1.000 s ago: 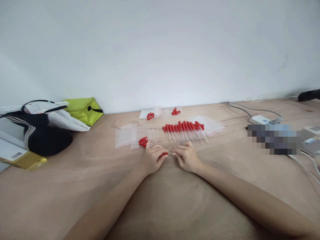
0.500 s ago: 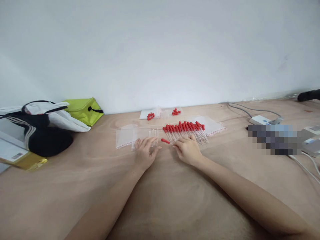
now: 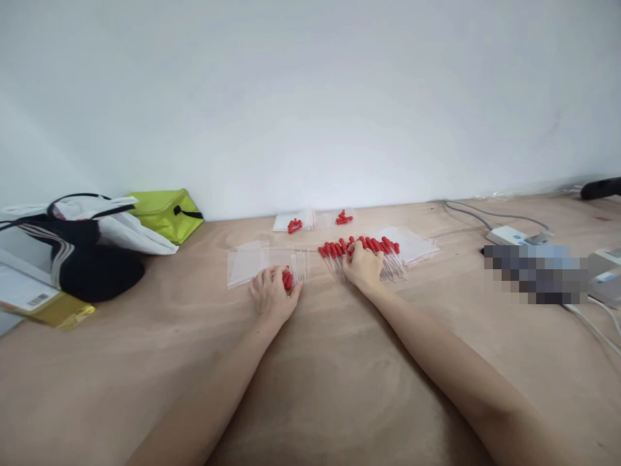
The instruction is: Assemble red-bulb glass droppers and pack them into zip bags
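Head view. Both forearms reach forward over the wooden worktop [image 3: 320, 388] toward the wall.

Left hand [image 3: 272, 294]: palm down, fingers bent over a small heap of red caps [image 3: 288, 280]. The caps show at the fingertips and touch them; I cannot tell whether any is pinched. Bare glass tubes [image 3: 301, 264] lie just beyond the caps, and clear bags [image 3: 245, 262] lie to the left of the tubes.

Right hand [image 3: 363, 265]: palm down, fingers curled, resting on the near ends of a row of droppers [image 3: 334, 251], red bulbs pointing to the wall. I cannot tell whether it grips one. More flat bags [image 3: 412, 243] lie under and to the right of the row.

Farther back, near the wall: two small lots of red caps on bags [image 3: 294, 224].

Left edge: green pouch [image 3: 162, 213], black-and-white bag [image 3: 82, 252], yellow box [image 3: 43, 307]. Right side: white adapter [image 3: 507, 234] with grey cables [image 3: 466, 213].
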`<action>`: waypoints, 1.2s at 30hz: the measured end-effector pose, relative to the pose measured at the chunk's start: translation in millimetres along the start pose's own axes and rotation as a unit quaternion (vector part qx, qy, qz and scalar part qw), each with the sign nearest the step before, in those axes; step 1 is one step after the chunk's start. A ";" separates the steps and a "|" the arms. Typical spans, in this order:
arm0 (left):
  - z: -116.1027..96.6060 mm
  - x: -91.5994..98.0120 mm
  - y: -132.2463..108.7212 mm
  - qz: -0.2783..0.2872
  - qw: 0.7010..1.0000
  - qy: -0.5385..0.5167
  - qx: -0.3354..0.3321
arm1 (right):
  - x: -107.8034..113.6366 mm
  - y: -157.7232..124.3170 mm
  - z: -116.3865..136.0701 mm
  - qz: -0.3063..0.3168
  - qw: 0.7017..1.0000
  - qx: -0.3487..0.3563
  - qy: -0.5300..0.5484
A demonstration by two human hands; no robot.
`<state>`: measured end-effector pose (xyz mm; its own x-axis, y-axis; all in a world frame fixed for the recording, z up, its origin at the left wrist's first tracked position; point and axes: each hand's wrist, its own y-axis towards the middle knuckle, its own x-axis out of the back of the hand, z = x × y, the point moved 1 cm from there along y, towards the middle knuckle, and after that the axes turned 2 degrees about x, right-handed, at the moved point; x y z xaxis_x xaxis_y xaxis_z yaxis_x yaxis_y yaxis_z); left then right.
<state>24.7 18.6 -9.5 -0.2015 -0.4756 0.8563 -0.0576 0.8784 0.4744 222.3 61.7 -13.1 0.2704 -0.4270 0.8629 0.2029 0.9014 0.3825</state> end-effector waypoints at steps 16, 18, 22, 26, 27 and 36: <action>5.2 9.0 -2.7 -0.042 0.998 0.027 -0.026 | -3.4 -12.6 54.1 0.045 0.995 0.089 0.029; 9.0 7.3 -1.8 -0.049 0.999 0.002 -0.023 | -7.3 -11.5 63.5 0.055 0.995 0.077 0.034; 18.7 -1.9 5.1 -0.048 0.996 -0.064 -0.045 | -13.9 -7.9 75.7 0.070 0.995 0.049 0.047; 24.9 -11.4 10.2 -0.018 0.992 -0.116 -0.044 | -16.3 -6.4 79.2 0.090 0.994 0.019 0.051; 25.2 -12.5 10.3 -0.006 0.991 -0.125 -0.041 | -16.3 -6.4 78.8 0.094 0.994 0.016 0.049; 20.0 -7.9 10.3 0.004 0.988 -0.150 -0.032 | -9.8 -13.3 69.5 0.098 0.994 0.053 -0.015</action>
<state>6.1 32.3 -15.4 -0.4823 -0.4253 0.7658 0.0054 0.8728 0.4881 151.6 58.9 -3.7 0.2661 -0.2411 0.9333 0.0490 0.9704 0.2367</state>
